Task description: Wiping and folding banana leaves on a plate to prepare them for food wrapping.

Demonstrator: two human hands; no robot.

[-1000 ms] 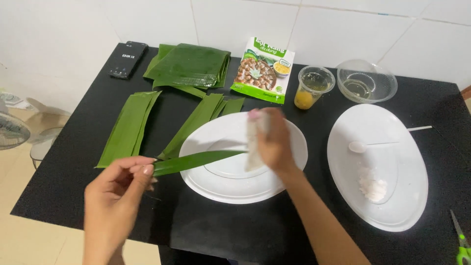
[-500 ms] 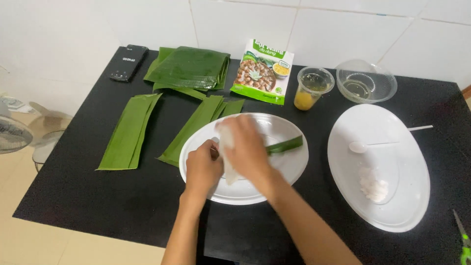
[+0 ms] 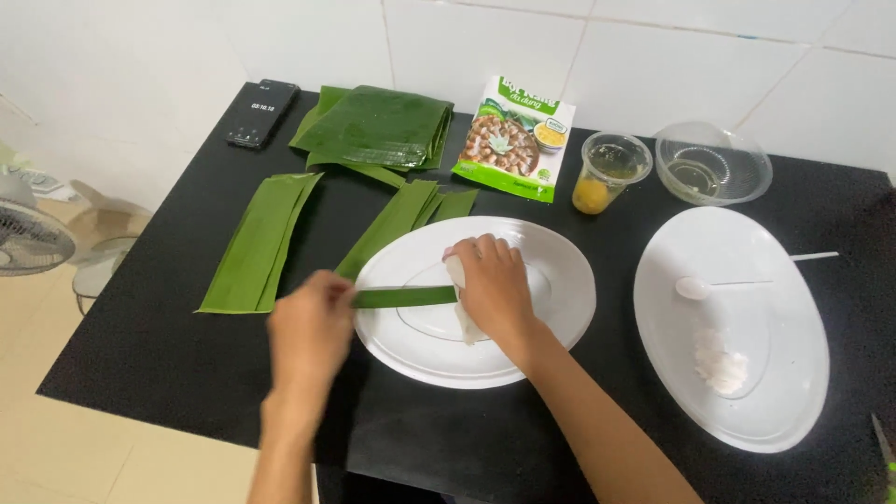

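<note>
- 1 matte black table (image 3: 168,355) carries everything.
- 2 smooth white oval plates (image 3: 560,280) (image 3: 793,392).
- Flat glossy banana leaves (image 3: 257,243).
- Right hand (image 3: 492,285) presses a pale white lump (image 3: 457,275) on the near plate.
- Left hand (image 3: 311,331) pinches a narrow green leaf strip (image 3: 403,297), its other end under the right hand.

Single head-worn camera, looking steeply down and forward across the black table (image 3: 168,336) toward the tiled wall (image 3: 597,37). Close range: forearms enter from the lower edge.
</note>
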